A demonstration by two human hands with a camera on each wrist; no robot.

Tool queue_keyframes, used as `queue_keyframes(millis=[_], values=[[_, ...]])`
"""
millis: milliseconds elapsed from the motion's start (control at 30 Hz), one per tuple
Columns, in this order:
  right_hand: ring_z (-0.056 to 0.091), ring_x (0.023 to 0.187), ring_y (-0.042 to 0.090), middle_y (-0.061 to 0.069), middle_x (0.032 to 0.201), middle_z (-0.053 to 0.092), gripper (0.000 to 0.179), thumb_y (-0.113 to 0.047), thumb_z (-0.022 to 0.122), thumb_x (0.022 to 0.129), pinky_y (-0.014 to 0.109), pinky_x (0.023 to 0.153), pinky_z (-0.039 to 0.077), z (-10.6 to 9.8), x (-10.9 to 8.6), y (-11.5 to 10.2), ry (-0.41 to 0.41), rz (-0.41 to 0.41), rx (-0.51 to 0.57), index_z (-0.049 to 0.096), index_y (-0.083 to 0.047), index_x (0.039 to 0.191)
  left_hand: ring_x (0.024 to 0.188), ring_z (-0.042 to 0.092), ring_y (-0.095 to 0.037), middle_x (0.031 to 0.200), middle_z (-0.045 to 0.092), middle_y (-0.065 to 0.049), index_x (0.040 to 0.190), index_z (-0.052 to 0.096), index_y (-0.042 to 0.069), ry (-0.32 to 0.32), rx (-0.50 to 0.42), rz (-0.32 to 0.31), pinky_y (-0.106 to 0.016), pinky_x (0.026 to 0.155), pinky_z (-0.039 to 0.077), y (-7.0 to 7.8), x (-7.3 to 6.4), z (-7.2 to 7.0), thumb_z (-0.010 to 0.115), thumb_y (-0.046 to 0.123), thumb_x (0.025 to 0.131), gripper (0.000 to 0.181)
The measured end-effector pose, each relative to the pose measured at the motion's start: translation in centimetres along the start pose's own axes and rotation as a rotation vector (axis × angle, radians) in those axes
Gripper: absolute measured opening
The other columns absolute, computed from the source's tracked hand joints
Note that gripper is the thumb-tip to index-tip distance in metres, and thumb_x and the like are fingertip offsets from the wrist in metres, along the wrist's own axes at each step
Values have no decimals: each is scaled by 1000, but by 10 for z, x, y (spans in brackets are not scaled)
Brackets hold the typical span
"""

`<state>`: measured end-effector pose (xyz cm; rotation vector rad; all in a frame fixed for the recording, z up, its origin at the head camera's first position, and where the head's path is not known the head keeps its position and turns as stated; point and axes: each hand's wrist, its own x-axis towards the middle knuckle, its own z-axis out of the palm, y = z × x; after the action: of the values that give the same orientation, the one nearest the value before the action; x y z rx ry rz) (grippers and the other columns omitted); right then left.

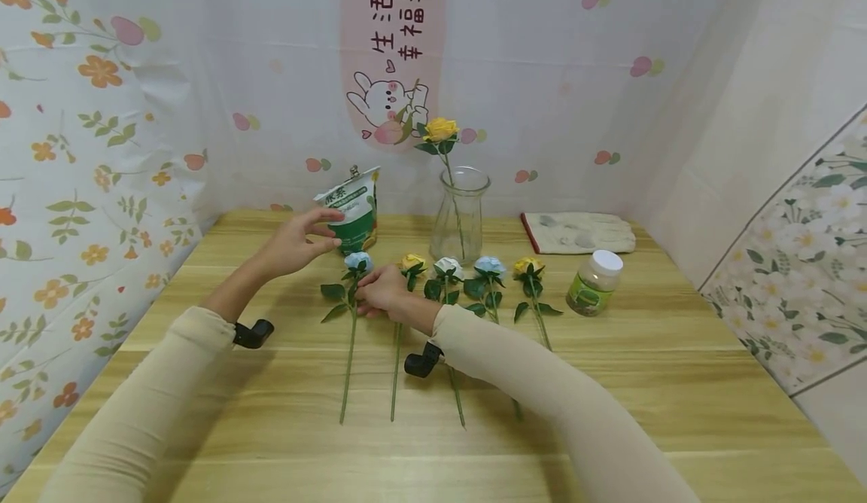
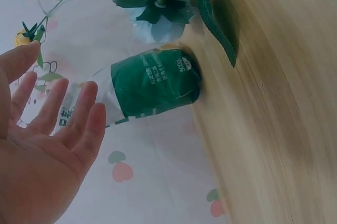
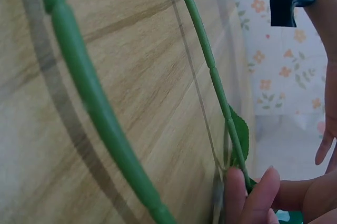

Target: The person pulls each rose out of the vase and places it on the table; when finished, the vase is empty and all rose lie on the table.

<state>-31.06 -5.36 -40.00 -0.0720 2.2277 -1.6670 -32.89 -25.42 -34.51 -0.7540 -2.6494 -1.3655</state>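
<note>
Several artificial roses lie in a row, stems toward me. At the leftmost, a light blue rose (image 1: 357, 261), my right hand (image 1: 382, 290) has its fingers at the upper stem, just below the bloom. In the right wrist view the fingers (image 3: 234, 192) pinch the green stem (image 3: 213, 79) by a leaf. My left hand (image 1: 291, 243) is raised with fingers spread and holds nothing. Beside its fingertips stands a green and white bag (image 1: 354, 224), which also shows past the hand in the left wrist view. A yellow rose (image 1: 442, 129) stands in the glass vase (image 1: 443, 224).
Right of the blue rose lie a yellow rose (image 1: 412, 262), a white rose (image 1: 448, 267), another blue rose (image 1: 490, 265) and another yellow rose (image 1: 527, 266). A white-lidded jar (image 1: 591, 292) and a pair of pale gloves (image 1: 579, 233) are at the right. Printed curtains surround the wooden table.
</note>
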Motion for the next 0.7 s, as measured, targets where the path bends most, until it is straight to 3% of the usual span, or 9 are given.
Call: queue_keyframes(millis=[233, 467, 567, 700], values=[[64, 51, 12, 12, 90, 68, 7, -3, 66, 93, 21, 43, 51, -2, -1, -3, 5, 18, -74, 69, 0, 98, 120, 57, -43, 144, 49, -20, 139, 49, -1, -4, 24, 14, -55, 87, 53, 0, 1, 3, 64, 10, 97, 46], [74, 70, 28, 15, 113, 68, 17, -6, 65, 95, 32, 59, 59, -21, -13, -18, -31, -16, -134, 71, 3, 108, 118, 58, -44, 141, 50, -21, 138, 50, -2, -2, 32, 30, -55, 87, 53, 3, 1, 5, 65, 8, 97, 45], [73, 82, 34, 16, 118, 67, 22, -7, 64, 95, 27, 48, 49, -35, -15, -24, -36, -50, -166, 69, 3, 115, 118, 57, -45, 140, 51, -21, 138, 50, -2, -5, 30, 25, -56, 87, 53, 4, 1, 6, 65, 9, 97, 45], [72, 87, 35, 19, 122, 65, 28, -9, 62, 97, 22, 43, 35, -55, -17, -33, -64, -76, -151, 64, 3, 123, 120, 56, -44, 141, 51, -20, 138, 50, -1, 1, 45, 12, -57, 88, 52, 7, 3, 9, 65, 12, 97, 46]])
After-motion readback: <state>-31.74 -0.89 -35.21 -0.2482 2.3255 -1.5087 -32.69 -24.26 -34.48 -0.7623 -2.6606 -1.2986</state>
